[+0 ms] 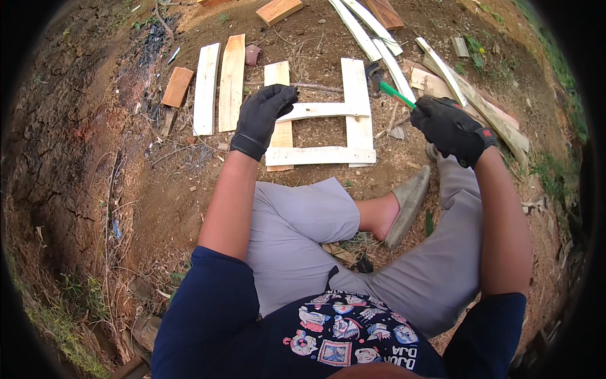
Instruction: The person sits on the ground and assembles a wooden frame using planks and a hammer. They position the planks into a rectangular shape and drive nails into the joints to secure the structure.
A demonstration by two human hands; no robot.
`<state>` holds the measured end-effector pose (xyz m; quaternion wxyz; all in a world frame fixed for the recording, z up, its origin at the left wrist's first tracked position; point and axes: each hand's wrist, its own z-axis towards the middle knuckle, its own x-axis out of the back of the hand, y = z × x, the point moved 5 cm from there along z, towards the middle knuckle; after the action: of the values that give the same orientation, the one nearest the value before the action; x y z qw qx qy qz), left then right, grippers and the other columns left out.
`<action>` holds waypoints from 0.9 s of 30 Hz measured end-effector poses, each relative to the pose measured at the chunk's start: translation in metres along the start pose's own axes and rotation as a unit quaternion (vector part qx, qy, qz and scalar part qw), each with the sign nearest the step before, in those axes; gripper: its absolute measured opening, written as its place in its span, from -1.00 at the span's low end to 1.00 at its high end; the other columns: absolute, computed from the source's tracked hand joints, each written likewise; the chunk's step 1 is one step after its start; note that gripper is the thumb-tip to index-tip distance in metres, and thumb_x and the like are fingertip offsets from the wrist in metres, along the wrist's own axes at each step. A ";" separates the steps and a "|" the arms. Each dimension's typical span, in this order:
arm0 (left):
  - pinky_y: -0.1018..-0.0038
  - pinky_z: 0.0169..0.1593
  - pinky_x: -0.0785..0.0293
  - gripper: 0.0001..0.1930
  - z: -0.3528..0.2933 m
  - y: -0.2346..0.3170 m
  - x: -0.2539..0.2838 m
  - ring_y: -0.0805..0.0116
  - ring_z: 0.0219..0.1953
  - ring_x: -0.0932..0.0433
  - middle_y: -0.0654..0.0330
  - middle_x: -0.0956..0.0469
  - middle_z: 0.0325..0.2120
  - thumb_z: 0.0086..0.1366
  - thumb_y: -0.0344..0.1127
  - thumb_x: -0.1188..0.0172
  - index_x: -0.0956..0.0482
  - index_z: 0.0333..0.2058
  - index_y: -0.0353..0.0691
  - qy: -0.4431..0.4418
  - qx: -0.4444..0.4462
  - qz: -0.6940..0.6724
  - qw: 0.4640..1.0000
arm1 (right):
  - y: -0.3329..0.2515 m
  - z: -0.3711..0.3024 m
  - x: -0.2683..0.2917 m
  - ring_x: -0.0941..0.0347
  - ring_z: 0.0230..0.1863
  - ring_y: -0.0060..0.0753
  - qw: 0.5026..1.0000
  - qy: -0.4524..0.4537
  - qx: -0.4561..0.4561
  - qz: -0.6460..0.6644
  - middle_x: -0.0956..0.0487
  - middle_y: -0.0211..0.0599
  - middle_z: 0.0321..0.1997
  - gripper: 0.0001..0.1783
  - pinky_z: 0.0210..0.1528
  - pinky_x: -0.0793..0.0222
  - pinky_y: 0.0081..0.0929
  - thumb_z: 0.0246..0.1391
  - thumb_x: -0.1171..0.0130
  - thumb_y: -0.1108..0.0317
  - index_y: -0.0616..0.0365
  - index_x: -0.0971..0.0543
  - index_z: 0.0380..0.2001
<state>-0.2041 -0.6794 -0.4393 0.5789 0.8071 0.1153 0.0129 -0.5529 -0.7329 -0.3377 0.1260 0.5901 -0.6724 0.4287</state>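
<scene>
My right hand (451,129), in a black glove, is wrapped round the green handle of a hammer (396,95). The dark hammer head points away to the left, above the ground beside the wooden frame's right upright. My left hand (265,117), also gloved in black, is closed with its fingertips pinched together over the left upright; whatever it holds, if anything, is too small to make out. Below the hands lies a frame of pale planks: a left upright (283,136), a right upright (357,82), an upper crosspiece (325,110) and a lower crosspiece (320,156) laid across them.
Two loose pale planks (207,88) lie left of the frame, with a reddish wood block (178,87) beyond them. Long strips (442,69) and boards are scattered at right; another block (279,10) is at the far side. My shoe (407,208) rests near the frame's lower right.
</scene>
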 end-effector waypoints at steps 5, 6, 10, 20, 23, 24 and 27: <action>0.46 0.15 -0.58 -0.61 -0.013 -0.053 -0.103 0.47 -0.01 -0.65 0.20 -0.72 -0.03 0.46 -0.23 -0.38 -0.65 0.13 -0.37 -0.082 0.022 -0.042 0.996 | -0.030 0.016 -0.023 -0.46 -0.62 -0.53 0.983 0.053 0.029 0.175 -0.60 -0.31 -0.43 -0.56 -0.60 -0.38 -0.41 0.31 -0.30 0.01 0.23 -0.61 -0.10; 0.45 0.16 -0.58 -0.61 -0.019 -0.063 -0.119 0.48 -0.01 -0.65 0.19 -0.71 -0.01 0.47 -0.24 -0.37 -0.65 0.13 -0.37 -0.099 0.023 -0.050 0.994 | -0.025 0.021 -0.028 -0.45 -0.63 -0.55 0.976 0.048 0.024 0.210 -0.60 -0.33 -0.42 -0.53 -0.62 -0.37 -0.44 0.28 -0.33 -0.02 0.23 -0.62 -0.10; 0.48 0.05 -0.54 -0.67 -0.021 -0.066 -0.152 0.56 -0.12 -0.59 0.28 -0.70 -0.12 0.48 -0.18 -0.33 -0.69 0.04 -0.30 -0.155 -0.016 -0.012 0.988 | 0.007 0.036 -0.035 -0.39 -0.66 -0.58 0.936 0.039 -0.046 0.346 -0.65 -0.34 -0.41 -0.68 -0.66 -0.28 -0.50 0.28 -0.34 0.11 0.17 -0.60 -0.17; 0.37 -0.03 -0.55 -0.62 -0.029 -0.054 -0.152 0.37 -0.24 -0.67 0.21 -0.75 -0.26 0.46 0.03 -0.21 -0.77 -0.09 -0.14 -0.172 -0.089 0.123 0.973 | -0.019 0.038 -0.037 -0.41 -0.69 -0.58 0.984 0.018 -0.057 0.169 -0.71 -0.36 -0.43 -0.75 -0.65 -0.29 -0.48 0.27 -0.31 0.21 0.21 -0.67 -0.30; 0.35 -0.02 -0.56 -0.61 -0.028 -0.058 -0.143 0.36 -0.23 -0.68 0.23 -0.76 -0.27 0.44 0.05 -0.22 -0.77 -0.10 -0.15 -0.130 -0.074 0.157 0.976 | -0.028 0.037 -0.038 -0.41 -0.70 -0.58 0.983 0.018 -0.059 0.172 -0.71 -0.35 -0.43 -0.74 -0.65 -0.29 -0.48 0.29 -0.29 0.21 0.23 -0.67 -0.29; 0.34 -0.01 -0.57 -0.61 -0.027 -0.058 -0.143 0.35 -0.22 -0.69 0.21 -0.76 -0.25 0.44 0.04 -0.23 -0.77 -0.11 -0.16 -0.125 -0.080 0.150 0.978 | -0.027 0.037 -0.038 -0.41 -0.70 -0.58 0.981 0.019 -0.062 0.183 -0.71 -0.34 -0.42 -0.73 -0.65 -0.29 -0.48 0.30 -0.29 0.21 0.24 -0.67 -0.27; 0.32 0.02 -0.58 -0.63 -0.027 -0.060 -0.144 0.32 -0.17 -0.71 0.17 -0.77 -0.16 0.43 0.02 -0.25 -0.77 -0.12 -0.18 -0.111 -0.093 0.132 0.981 | -0.018 0.036 -0.038 -0.41 -0.70 -0.58 0.976 0.001 -0.063 0.209 -0.71 -0.32 -0.42 -0.71 -0.66 -0.29 -0.48 0.31 -0.28 0.20 0.26 -0.65 -0.23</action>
<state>-0.3591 -0.6653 -0.4709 0.6541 0.7540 -0.0591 0.0098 -0.5143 -0.7316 -0.3776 0.0718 0.4271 -0.8063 0.4028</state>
